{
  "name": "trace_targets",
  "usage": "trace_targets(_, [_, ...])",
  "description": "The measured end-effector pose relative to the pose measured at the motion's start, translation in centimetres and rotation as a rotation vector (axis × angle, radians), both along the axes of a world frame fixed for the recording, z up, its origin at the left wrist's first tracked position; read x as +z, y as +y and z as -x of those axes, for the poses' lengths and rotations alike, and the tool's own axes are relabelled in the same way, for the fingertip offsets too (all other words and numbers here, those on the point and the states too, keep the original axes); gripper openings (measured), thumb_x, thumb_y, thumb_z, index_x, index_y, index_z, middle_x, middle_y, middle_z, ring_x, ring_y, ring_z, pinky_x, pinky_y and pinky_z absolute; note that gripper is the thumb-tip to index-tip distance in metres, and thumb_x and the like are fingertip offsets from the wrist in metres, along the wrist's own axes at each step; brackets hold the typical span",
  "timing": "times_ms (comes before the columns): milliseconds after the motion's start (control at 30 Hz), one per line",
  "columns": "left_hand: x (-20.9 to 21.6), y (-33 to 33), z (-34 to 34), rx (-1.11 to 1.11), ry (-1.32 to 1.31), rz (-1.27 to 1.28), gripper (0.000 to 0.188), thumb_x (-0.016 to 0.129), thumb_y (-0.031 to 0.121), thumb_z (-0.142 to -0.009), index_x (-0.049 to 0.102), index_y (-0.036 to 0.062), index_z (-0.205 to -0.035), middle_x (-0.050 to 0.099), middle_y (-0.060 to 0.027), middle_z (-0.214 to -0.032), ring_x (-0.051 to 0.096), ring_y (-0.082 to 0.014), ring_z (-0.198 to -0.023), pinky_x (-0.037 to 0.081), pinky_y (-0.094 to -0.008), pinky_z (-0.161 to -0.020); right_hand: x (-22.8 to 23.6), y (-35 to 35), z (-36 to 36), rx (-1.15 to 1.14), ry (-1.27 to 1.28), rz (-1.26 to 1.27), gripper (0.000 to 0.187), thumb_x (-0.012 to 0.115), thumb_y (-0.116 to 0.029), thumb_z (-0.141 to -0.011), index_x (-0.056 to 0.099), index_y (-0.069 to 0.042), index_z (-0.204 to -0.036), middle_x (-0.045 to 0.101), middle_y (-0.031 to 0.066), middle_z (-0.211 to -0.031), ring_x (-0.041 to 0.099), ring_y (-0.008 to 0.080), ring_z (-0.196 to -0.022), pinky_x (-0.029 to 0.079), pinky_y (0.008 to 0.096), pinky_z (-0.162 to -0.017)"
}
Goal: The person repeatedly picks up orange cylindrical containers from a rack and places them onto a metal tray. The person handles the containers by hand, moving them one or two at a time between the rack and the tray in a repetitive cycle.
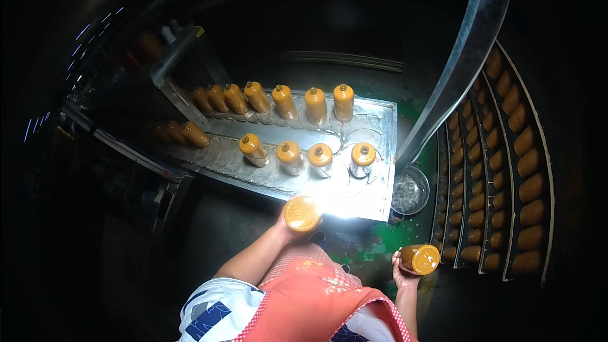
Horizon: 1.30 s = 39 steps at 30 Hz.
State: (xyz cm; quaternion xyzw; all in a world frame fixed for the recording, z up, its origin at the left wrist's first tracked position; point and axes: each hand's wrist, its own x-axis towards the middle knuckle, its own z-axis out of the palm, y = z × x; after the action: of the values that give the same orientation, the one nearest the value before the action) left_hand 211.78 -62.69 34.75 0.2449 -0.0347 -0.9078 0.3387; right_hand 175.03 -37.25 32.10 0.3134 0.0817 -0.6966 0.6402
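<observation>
In a dark room, a metal surface [380,114] is carrying two rows of amber bottles [315,106]. A glossy amber bottle [302,214] is showing its round base near the surface's edge, the partly hidden left hand [282,227] gripping it; the right hand [401,270], fingers bent, is gripping a matching bottle [423,259]. Base markings [425,257] are appearing too small to read.

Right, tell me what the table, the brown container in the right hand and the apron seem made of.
Table: sheet metal, probably steel, from its silvery sheen. Brown container in the right hand: glossy, perhaps glazed ceramic, though coated glass or plastic is possible; its surface catches sharp highlights. Apron: matt fabric, by its soft drape; fibre can't be told.
</observation>
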Motion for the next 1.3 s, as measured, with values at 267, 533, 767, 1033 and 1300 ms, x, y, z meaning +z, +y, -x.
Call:
trace_targets(267, [2.9, -7.9, -23.4, 0.662, -0.755, 0.301, 0.039, 0.053, 0.035, -0.101, 0.064, 0.0038, -0.120, 0.068, -0.0092, -0.110, 0.066, -0.0213, -0.101, 0.053, -0.0351, -0.090, 2.2, -13.2, -11.0, 0.170, 0.642, -0.236, 0.044, 0.062, -0.044, -0.090, 0.062, -0.009, -0.117, 0.067, 0.0134, -0.113, 0.063, 0.0302, -0.108, 0.054, 0.0459, -0.094])
trace_targets(533, [1.5, -22.6, -25.9, 0.566, -1.597, 1.357, 0.035, 0.082, 0.013, -0.069, 0.078, 0.0172, -0.103, 0.063, -0.0093, -0.124, 0.058, -0.0297, -0.109, 0.048, -0.0380, -0.096, 10.7, -28.7, -23.0, 0.240, 1.015, -0.172, 0.048, 0.052, -0.049, -0.096, 0.060, -0.011, -0.124, 0.066, 0.0072, -0.114, 0.064, 0.0246, -0.103, 0.054, 0.0391, -0.090])
trace_targets(767, [-3.4, -24.7, -22.4, 0.368, -1.440, 1.574, 0.034, 0.084, 0.013, -0.067, 0.080, 0.0224, -0.099, 0.058, -0.0065, -0.135, 0.050, -0.0333, -0.122, 0.046, -0.0413, -0.101, 21.1, -39.9, -24.0, -0.206, 1.762, -0.108, 0.051, 0.061, -0.018, -0.096, 0.049, 0.002, -0.142, 0.059, 0.0106, -0.130, 0.059, 0.0196, -0.117, 0.049, 0.0310, -0.098])
trace_targets(1033, [0.4, -26.7, -29.3, 0.688, -1.639, 1.336, 0.047, 0.081, 0.011, -0.073, 0.071, 0.0139, -0.118, 0.057, -0.0097, -0.140, 0.050, -0.0337, -0.125, 0.043, -0.0402, -0.106, 12.0, -58.6, -23.5, -0.372, 2.704, -0.253, 0.041, 0.078, -0.007, -0.081, 0.072, -0.012, -0.121, 0.058, 0.0117, -0.135, 0.054, 0.0267, -0.125, 0.041, 0.0358, -0.109])
trace_targets(1300, [-5.0, -29.0, -33.2, 0.477, -1.579, 1.024, 0.063, 0.083, 0.025, -0.076, 0.061, 0.0099, -0.132, 0.059, -0.0106, -0.132, 0.051, -0.0313, -0.120, 0.042, -0.0402, -0.105, 1.9, -66.8, -28.4, 0.020, 2.933, -0.254, 0.046, 0.083, -0.014, -0.071, 0.075, -0.022, -0.116, 0.056, 0.0082, -0.136, 0.046, 0.0327, -0.128, 0.038, 0.0440, -0.110])
